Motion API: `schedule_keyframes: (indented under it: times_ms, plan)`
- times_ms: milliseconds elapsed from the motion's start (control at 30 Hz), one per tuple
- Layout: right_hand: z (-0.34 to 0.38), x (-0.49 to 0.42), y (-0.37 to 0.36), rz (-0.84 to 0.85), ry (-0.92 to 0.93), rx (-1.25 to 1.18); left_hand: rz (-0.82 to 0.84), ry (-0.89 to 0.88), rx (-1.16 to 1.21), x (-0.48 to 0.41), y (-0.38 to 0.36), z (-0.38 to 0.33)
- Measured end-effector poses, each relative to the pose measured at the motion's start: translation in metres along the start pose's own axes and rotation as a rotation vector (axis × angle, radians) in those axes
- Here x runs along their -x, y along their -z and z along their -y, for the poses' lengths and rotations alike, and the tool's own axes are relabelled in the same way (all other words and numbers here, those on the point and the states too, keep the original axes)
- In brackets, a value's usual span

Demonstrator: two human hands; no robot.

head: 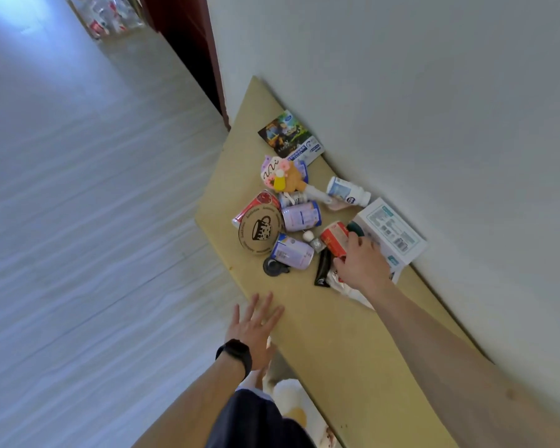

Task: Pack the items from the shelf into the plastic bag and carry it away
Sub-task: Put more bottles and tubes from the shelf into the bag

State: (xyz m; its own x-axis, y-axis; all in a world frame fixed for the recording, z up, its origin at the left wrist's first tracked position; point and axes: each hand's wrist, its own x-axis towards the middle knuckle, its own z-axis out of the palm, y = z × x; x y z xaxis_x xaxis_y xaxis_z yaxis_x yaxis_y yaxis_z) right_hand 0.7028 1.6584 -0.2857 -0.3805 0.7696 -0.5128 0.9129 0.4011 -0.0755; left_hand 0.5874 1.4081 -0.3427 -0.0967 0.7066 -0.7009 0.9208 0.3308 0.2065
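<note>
Shelf (pixel 337 334): running along the wall, carrying a cluster of items.
Booklet (pixel 290 135): lying farthest off, by the wall.
Toy (pixel 282 176): sitting between booklet and cans.
Box (pixel 392 234): resting against the wall, with the bottle (pixel 348 191) lying just beyond it.
Round disc (pixel 259 229): lying toward the shelf's front edge, touching two cans (pixel 299 216).
Right hand (pixel 362 263): reaching in beside the box.

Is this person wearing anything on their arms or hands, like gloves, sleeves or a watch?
No gloves or sleeves show: the left hand and the right hand are bare, and so are both arms as far as the picture reaches. The only thing worn is a black wristband, like a fitness tracker, on the left wrist.
</note>
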Motion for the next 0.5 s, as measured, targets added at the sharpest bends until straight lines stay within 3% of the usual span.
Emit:
schedule_keyframes:
  times_ms: [133,200,300,500]
  plan:
    - [0.001,-0.008,-0.015,-0.005,-0.050,0.067,0.037,0.000,0.004,-0.003,0.004,0.001]
    - [0.001,-0.012,-0.019,0.030,-0.123,-0.040,0.059,-0.010,-0.002,-0.003,0.008,0.002]
    - [-0.007,0.001,-0.018,0.149,-0.327,-0.544,0.076,-0.026,-0.029,-0.002,0.014,0.004]
    - [-0.042,0.130,-0.025,0.238,-0.402,-1.666,0.120,-0.059,-0.102,-0.003,0.028,0.002]
